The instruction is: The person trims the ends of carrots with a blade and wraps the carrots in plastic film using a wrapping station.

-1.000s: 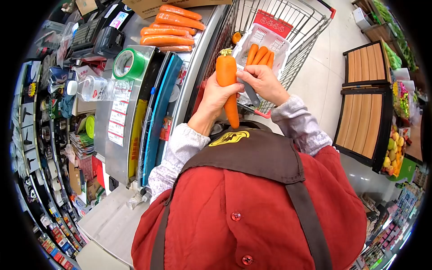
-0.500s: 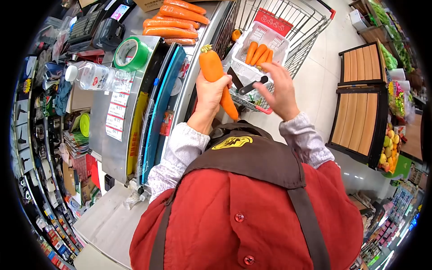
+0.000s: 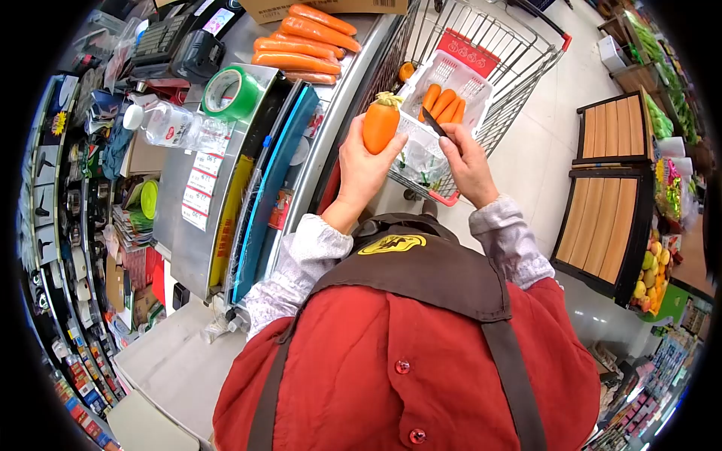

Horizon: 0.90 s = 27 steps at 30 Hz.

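My left hand is wrapped round a carrot, its trimmed green-yellow top pointing up and away from me. My right hand grips a small knife with a dark blade, which points up and left toward the carrot but stays apart from it. Beyond the hands, several loose carrots lie in a white plastic basket inside a shopping cart. Clear plastic wrapping lies in front of the basket. On the counter at left are several carrots that look wrapped in film.
The metal counter on my left bears a green tape roll, a plastic bottle and a cardboard box. An orange fruit sits in the cart. Wooden slatted stands are to the right.
The carrot's top has tipped toward my face, and my left hand has shifted right. My right hand has turned the knife and closed round it, its blade now pointing up and left.
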Motion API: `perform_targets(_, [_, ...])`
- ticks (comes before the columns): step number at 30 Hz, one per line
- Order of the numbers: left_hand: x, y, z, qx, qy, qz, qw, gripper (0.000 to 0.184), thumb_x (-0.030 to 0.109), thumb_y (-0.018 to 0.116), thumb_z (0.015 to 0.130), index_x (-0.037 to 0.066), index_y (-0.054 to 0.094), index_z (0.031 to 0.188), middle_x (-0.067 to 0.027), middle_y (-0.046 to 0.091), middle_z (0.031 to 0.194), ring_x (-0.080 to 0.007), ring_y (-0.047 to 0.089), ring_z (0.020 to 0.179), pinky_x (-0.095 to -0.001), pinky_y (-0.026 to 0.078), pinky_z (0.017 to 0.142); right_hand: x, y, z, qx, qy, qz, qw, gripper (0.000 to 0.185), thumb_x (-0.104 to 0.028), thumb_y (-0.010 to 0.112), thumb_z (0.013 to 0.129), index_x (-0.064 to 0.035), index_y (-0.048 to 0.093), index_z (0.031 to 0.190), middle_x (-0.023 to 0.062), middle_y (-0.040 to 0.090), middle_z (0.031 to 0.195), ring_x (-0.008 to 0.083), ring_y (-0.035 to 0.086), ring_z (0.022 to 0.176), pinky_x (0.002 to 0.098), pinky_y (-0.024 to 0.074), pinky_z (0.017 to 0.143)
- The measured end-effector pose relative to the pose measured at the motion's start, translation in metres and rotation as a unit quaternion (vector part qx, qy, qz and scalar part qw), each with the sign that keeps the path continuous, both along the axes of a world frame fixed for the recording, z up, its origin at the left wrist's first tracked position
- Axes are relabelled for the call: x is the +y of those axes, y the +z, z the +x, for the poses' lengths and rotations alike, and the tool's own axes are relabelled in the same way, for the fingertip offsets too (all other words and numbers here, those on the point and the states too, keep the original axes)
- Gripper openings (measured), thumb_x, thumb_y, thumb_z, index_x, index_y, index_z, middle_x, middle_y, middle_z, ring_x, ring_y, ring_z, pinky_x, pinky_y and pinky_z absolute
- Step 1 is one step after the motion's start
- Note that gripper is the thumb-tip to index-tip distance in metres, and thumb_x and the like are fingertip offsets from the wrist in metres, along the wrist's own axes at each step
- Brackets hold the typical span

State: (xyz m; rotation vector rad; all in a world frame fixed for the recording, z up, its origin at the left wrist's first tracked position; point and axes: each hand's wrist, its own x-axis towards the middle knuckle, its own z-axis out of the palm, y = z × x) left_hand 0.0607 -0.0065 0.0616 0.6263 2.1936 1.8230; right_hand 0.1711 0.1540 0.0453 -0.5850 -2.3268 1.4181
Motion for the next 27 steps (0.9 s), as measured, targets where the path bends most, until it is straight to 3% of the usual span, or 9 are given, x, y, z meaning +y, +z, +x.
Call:
perform_targets(2, [0.009,-0.006,0.003,0.033,0.006,-0.023,0.999,0.047,0.027,0.078,0.077,0.002,0.055,0.109,-0.0145,0.067,0.091,-0.0260,0.068,0.083,-0.0359,0.052,0.073,0.013,0.011,0.004,0.030,0.068,-0.056,0.996,0.024,-0.014,0.059,0.091,0.0009,0.057,0.110,0.0140,0.063,0.079,0.0247,0.061,0.071,0.0332,0.0476,0.067])
perform_targets(3, [0.015,-0.008,0.004,0.032,0.007,-0.026,0.999,0.047,0.027,0.078,0.077,0.002,0.055,0.109,-0.0145,0.067,0.091,-0.0260,0.068,0.083,-0.0359,0.052,0.073,0.019,0.020,0.004,0.029,0.069,-0.059,0.995,0.024,-0.014,0.059,0.091,0.0009,0.057,0.110,0.0140,0.063,0.079,0.0247,0.061,0.071,0.0332,0.0476,0.067])
perform_targets(6, [0.039,-0.013,0.010,0.078,-0.011,-0.095,0.992,0.050,0.032,0.079,0.075,0.004,0.055,0.109,-0.0162,0.067,0.092,-0.0345,0.067,0.085,-0.0397,0.052,0.072,0.038,0.034,0.001,0.102,0.126,0.133,0.978,0.019,-0.013,0.058,0.090,-0.0025,0.061,0.106,0.0135,0.063,0.081,0.0283,0.063,0.072,0.0352,0.0487,0.064])
perform_targets(7, [0.048,-0.014,0.016,0.073,-0.007,-0.100,0.992,0.050,0.032,0.079,0.075,0.004,0.055,0.109,-0.0162,0.067,0.092,-0.0345,0.067,0.085,-0.0397,0.052,0.072,0.049,0.032,0.001,0.099,0.130,0.128,0.978,0.019,-0.013,0.058,0.090,-0.0025,0.061,0.106,0.0135,0.063,0.081,0.0283,0.063,0.072,0.0352,0.0487,0.064])
perform_targets(10, [0.077,-0.013,0.027,0.067,0.004,-0.146,0.987,0.052,0.033,0.081,0.072,0.006,0.054,0.107,-0.0158,0.067,0.090,-0.0347,0.067,0.083,-0.0408,0.051,0.069,0.087,0.026,-0.002,0.045,0.144,0.290,0.945,0.014,-0.019,0.058,0.090,-0.0082,0.061,0.099,0.0081,0.062,0.076,0.0274,0.064,0.068,0.0373,0.0504,0.058])
perform_targets(13, [0.107,-0.016,0.037,0.066,0.021,-0.173,0.983,0.051,0.033,0.080,0.072,0.005,0.054,0.106,-0.0167,0.067,0.088,-0.0353,0.067,0.081,-0.0409,0.051,0.069,0.122,0.020,-0.001,0.039,0.177,0.322,0.929,0.012,-0.019,0.059,0.090,-0.0095,0.061,0.097,0.0074,0.059,0.074,0.0262,0.063,0.067,0.0364,0.0500,0.057])
perform_targets(27, [0.164,-0.017,0.055,0.025,0.050,-0.193,0.980,0.052,0.033,0.080,0.071,0.002,0.056,0.105,-0.0188,0.067,0.083,-0.0366,0.067,0.078,-0.0413,0.051,0.068,0.185,0.003,-0.013,0.059,0.249,0.342,0.904,0.010,-0.014,0.058,0.087,-0.0060,0.051,0.084,0.0084,0.057,0.070,0.0264,0.063,0.066,0.0362,0.0490,0.056])
